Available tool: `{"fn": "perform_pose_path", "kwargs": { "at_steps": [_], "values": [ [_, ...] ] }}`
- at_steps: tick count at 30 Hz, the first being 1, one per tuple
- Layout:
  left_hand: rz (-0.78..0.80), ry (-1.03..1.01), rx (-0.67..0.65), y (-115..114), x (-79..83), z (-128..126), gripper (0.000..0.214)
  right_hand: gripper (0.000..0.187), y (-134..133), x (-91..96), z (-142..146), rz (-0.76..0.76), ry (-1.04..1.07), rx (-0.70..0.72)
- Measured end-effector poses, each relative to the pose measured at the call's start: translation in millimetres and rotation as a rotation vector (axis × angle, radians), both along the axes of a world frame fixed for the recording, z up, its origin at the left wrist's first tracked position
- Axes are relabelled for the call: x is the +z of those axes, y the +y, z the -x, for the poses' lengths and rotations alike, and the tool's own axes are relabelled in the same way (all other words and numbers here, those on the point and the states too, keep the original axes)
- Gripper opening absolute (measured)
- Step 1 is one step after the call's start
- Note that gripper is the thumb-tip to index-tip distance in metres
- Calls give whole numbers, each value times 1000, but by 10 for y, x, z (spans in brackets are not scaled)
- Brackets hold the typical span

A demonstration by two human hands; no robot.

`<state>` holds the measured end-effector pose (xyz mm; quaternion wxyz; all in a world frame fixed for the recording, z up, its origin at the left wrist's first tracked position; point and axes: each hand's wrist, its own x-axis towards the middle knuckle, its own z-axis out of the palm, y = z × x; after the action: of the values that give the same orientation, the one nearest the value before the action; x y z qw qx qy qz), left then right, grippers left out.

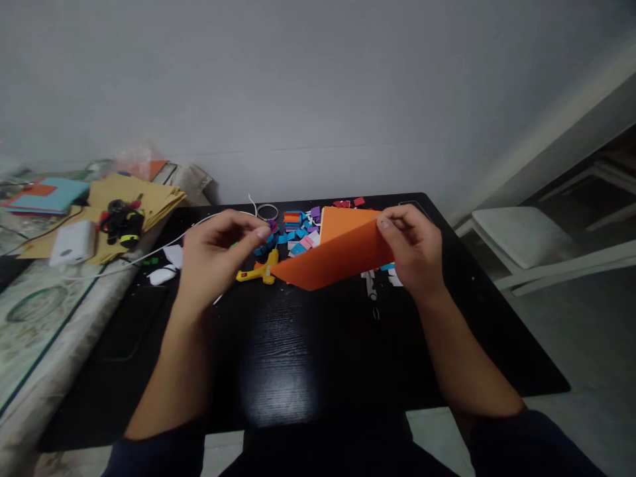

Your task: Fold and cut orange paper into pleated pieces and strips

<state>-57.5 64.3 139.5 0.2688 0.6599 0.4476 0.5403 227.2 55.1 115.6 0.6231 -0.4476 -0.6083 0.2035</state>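
My right hand point(415, 248) pinches an orange sheet of paper point(332, 262) by its right end, thumb in front. The sheet is raised over the table and tilted, its pointed left corner hanging free. My left hand point(221, 252) hovers to the left of the sheet, apart from it. Its fingers are loosely curled with the thumb close to the fingertips, and I see nothing held there. Beyond the lifted sheet is another orange surface point(342, 217); whether it is part of the same sheet I cannot tell. A yellow glue gun point(263, 270) lies between my hands, close to the sheet's left corner.
Blue paper strips point(293, 235), other coloured scraps and a grey ring point(267, 211) lie toward the back of the black table point(348, 358). Pliers point(371, 288) lie below the sheet. On the left are brown envelopes point(134, 192), a white box point(73, 243) and a cable point(169, 245).
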Motion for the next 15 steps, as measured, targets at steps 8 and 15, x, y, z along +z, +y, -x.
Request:
{"fn": "perform_pose_path", "kwargs": {
  "at_steps": [8, 15],
  "values": [
    [-109, 367, -248, -161, -154, -430, 13, 7, -172, 8, 122, 73, -324, 295],
    [-127, 404, -303, -245, -171, -541, 9, 11, -209, 36, 205, 64, -212, 189]
  ]
}}
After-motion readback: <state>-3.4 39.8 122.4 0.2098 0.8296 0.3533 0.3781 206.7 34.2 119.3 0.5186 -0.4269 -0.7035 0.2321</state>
